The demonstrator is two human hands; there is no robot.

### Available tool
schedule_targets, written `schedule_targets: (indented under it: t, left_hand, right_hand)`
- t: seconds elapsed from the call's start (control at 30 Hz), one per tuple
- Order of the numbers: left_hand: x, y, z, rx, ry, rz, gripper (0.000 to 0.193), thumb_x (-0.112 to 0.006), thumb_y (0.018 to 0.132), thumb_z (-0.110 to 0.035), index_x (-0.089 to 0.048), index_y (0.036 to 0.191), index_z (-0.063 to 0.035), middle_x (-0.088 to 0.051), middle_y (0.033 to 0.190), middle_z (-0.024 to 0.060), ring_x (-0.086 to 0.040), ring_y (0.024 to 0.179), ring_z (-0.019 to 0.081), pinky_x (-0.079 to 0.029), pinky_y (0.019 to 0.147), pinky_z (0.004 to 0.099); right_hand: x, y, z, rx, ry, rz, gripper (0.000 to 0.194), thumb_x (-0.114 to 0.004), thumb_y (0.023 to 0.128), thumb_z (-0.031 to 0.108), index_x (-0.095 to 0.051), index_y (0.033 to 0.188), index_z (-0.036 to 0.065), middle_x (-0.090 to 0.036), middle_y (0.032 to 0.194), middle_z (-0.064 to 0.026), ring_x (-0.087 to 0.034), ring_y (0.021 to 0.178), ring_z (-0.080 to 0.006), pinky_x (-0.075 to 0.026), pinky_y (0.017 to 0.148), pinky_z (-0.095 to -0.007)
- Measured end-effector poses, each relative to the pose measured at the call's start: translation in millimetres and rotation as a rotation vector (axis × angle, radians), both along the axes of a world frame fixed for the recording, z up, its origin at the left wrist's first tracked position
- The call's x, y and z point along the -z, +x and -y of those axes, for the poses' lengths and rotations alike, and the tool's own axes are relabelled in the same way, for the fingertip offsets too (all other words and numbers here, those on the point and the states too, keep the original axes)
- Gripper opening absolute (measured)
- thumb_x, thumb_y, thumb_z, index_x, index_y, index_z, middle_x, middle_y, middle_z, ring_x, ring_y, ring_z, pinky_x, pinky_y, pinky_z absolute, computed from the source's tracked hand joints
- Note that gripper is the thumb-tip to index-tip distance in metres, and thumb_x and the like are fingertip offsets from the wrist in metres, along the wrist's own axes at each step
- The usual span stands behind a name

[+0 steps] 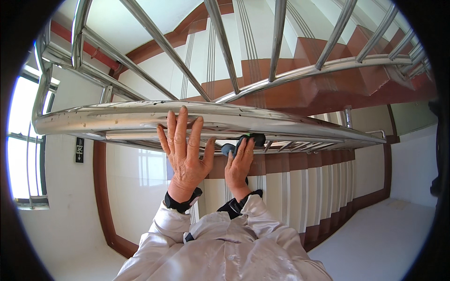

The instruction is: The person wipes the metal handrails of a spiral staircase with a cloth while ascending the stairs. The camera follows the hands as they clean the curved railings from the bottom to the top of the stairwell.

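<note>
My left hand [186, 158] has its fingers spread against the broad stainless-steel handrail [116, 119] and holds nothing. To its right, my right hand [240, 168] grips a dark cloth [259, 139] at the underside of the same handrail, beside a thinner bar below it. Part of the cloth, bluish grey, bulges out left of the fingers. Small dark specks and worn spots mark the rail's polished surface. Both wrists carry black bands.
Steel balusters [277, 38] rise beyond the handrail, with a flight of white-and-brown steps [225, 52] behind them. More steps [299, 196] descend at my lower right. A barred window [28, 140] and an exit sign [79, 150] are on the left.
</note>
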State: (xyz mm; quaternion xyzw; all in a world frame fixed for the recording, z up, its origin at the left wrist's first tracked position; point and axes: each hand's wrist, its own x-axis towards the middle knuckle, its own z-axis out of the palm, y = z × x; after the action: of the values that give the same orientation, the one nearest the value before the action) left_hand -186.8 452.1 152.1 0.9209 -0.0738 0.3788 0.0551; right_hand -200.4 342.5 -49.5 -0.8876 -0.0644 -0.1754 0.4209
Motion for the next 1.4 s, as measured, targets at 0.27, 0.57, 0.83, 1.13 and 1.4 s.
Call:
schedule_targets:
  t: [0.27, 0.57, 0.83, 1.13, 1.4]
  left_hand:
    - [-7.3, -9.7, -11.4, 0.013, -0.005, -0.053, 0.059, -0.077, 0.095, -0.02, -0.062, 0.151, -0.0103, -0.052, 0.166, 0.0147, -0.04, 0.159, 0.037, -0.011, 0.133, 0.0636]
    - [-77.8, 8.4, -111.9, -0.141, 0.188, 0.199, 0.049, -0.068, 0.099, -0.024, -0.065, 0.147, -0.0107, -0.063, 0.153, 0.0113, -0.047, 0.155, 0.0375, -0.007, 0.134, 0.0617]
    - [-127.5, 22.5, -170.4, -0.272, 0.271, 0.327, 0.023, -0.063, 0.098, -0.028, -0.081, 0.093, -0.0138, -0.078, 0.111, 0.0037, -0.068, 0.123, 0.0281, -0.023, 0.127, 0.0524]
    - [-99.0, -3.0, -179.4, -0.301, 0.13, 0.443, 0.058, -0.073, 0.097, -0.036, -0.062, 0.147, -0.0106, -0.048, 0.155, 0.0216, -0.038, 0.153, 0.0441, -0.014, 0.13, 0.0654]
    - [-5.7, -36.5, -274.6, -0.303, -0.918, 0.235, 0.078, -0.044, 0.115, -0.059, -0.031, 0.167, -0.0025, -0.04, 0.163, 0.0217, -0.034, 0.155, 0.0321, -0.026, 0.129, 0.0449]
  right_hand:
    - [-32.5, 39.0, -2.1, -0.261, -0.133, 0.082, 0.064, -0.074, 0.097, 0.025, -0.052, 0.15, -0.005, -0.052, 0.155, -0.0281, -0.049, 0.142, -0.0492, -0.037, 0.121, -0.0587]
    - [-24.2, 86.3, 21.9, -0.441, -0.21, 0.26, 0.044, -0.075, 0.096, 0.024, -0.063, 0.134, 0.004, -0.068, 0.126, -0.0208, -0.064, 0.121, -0.0436, -0.052, 0.105, -0.0549]
    - [-22.0, 89.6, -8.1, -0.427, -0.341, 0.386, 0.062, -0.079, 0.087, 0.007, -0.054, 0.144, 0.002, -0.064, 0.129, -0.0219, -0.063, 0.123, -0.0432, -0.051, 0.104, -0.0541]
    - [-105.2, 77.8, -124.9, -0.655, -0.209, 0.543, 0.05, -0.06, 0.099, 0.009, -0.052, 0.147, -0.001, -0.065, 0.138, -0.0266, -0.066, 0.128, -0.0422, -0.053, 0.112, -0.0517]
    - [-82.0, 86.9, -81.9, -0.661, -0.356, 0.516, 0.094, -0.086, 0.083, 0.016, -0.038, 0.162, 0.001, -0.061, 0.133, -0.0204, -0.064, 0.12, -0.0418, -0.052, 0.1, -0.0523]
